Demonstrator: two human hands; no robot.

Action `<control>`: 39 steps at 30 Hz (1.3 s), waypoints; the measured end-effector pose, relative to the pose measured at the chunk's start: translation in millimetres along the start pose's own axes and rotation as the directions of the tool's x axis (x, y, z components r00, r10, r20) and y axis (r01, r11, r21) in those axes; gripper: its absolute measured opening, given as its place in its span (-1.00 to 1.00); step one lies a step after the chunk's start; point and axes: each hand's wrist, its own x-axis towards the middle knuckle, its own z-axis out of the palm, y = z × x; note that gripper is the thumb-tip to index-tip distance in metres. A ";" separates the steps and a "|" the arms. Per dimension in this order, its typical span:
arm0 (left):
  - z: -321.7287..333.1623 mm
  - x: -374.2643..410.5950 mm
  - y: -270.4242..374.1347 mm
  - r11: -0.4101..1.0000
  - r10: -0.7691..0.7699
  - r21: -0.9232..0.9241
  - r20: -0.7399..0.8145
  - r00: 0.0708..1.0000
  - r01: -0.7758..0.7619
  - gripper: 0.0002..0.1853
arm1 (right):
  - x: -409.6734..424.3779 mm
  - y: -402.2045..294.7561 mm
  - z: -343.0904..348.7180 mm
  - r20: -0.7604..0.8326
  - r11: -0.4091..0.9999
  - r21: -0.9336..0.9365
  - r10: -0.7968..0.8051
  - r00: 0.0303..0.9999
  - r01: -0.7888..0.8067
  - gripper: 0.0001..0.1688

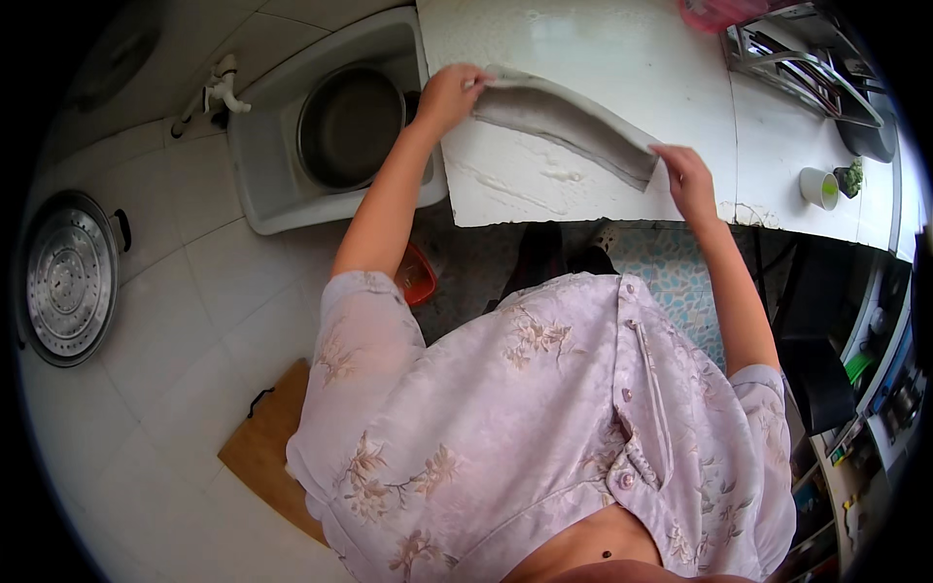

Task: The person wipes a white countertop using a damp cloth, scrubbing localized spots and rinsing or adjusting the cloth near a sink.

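A grey cloth (568, 120) is stretched in a long folded strip above the white countertop (583, 44), between my two hands. My left hand (455, 91) pinches its left end near the sink's edge. At the other end, the fingers of my right hand (685, 178) grip the cloth's right corner. The strip bows and slants down toward the right, its lower edge hanging close to the counter. Wet-looking streaks (510, 182) mark the countertop just in front of the cloth.
Left of the counter, a grey sink (270, 197) holds a dark metal pot (353, 127) under a white tap (226, 91). A wire rack (802, 73), a pale cup (818, 188) and a small plant (849, 177) stand at right. An orange basin (417, 275) sits below.
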 end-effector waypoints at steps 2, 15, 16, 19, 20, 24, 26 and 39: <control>1.3 -15.2 -22.6 0.999 0.032 -0.001 0.078 0.996 -0.032 -0.73 | -10.2 -4.9 -0.6 0.060 0.996 -0.054 -0.069 0.996 0.073 -0.67; 22.6 66.2 -10.8 0.976 -0.135 -0.146 0.175 0.975 0.161 -0.57 | 9.3 -43.2 47.5 0.178 0.940 0.263 0.173 0.969 -0.216 -0.36; 23.5 77.7 -0.2 0.976 -0.085 -0.187 0.141 0.986 0.111 -0.60 | 2.3 -47.1 59.8 0.148 0.951 0.273 0.108 0.983 -0.145 -0.37; 43.5 98.6 16.0 0.993 0.040 -0.110 -0.056 0.998 -0.046 -0.61 | 3.4 -73.7 69.8 0.170 0.996 0.054 0.065 0.983 -0.075 -0.42; 47.6 103.6 24.4 1.000 -0.022 -0.020 -0.073 0.997 0.020 -0.59 | 7.8 -76.9 69.1 0.097 0.994 -0.044 -0.097 0.991 0.101 -0.43; 71.5 71.2 75.7 0.972 -0.216 0.034 -0.275 0.937 0.234 -0.50 | 12.1 -55.0 91.4 0.232 0.875 -0.066 -0.453 0.860 0.479 -0.17; 87.5 31.0 109.4 0.961 -0.196 0.202 0.006 0.981 0.190 -0.50 | 2.3 -44.6 100.2 0.257 0.857 -0.032 -0.490 0.833 0.514 0.03; 118.7 65.1 39.7 0.875 0.130 0.483 -0.278 0.952 0.022 -0.33 | -20.4 -72.0 129.8 0.173 0.862 -0.165 -0.454 0.874 0.480 -0.31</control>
